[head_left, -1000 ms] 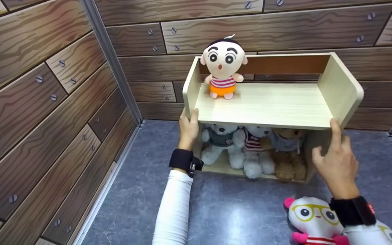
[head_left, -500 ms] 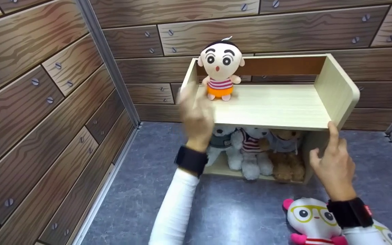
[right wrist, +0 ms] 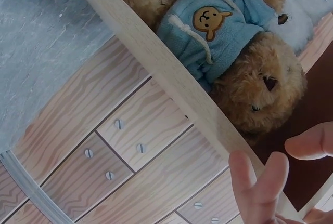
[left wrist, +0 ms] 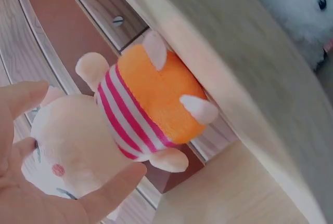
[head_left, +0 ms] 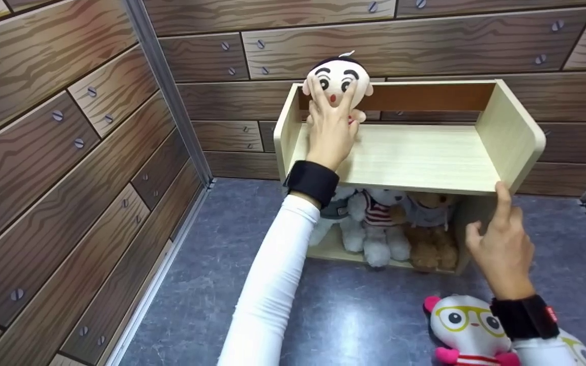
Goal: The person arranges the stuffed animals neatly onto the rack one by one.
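A plush doll [head_left: 341, 67] with a striped shirt and orange shorts sits at the left end of the top board of a pale wooden shelf [head_left: 425, 155]. My left hand [head_left: 331, 134] reaches over its front, fingers spread across the face. In the left wrist view the thumb [left wrist: 117, 190] and fingers lie around the doll's head, its orange shorts [left wrist: 158, 96] uncovered. My right hand [head_left: 507, 249] touches the shelf's front right corner with a straight index finger. In the right wrist view its fingers [right wrist: 273, 174] are at the side panel's edge.
Three plush bears sit in the lower compartment, the brown bear [head_left: 428, 239] on the right. A white and pink plush toy [head_left: 468, 320] with yellow glasses lies on the grey floor [head_left: 211, 284], partly behind my right wrist. Plank-patterned walls [head_left: 211, 96] stand behind and left.
My left hand has left the shelf's front left edge and moved up and right to the doll. The right hand stays at the right corner.
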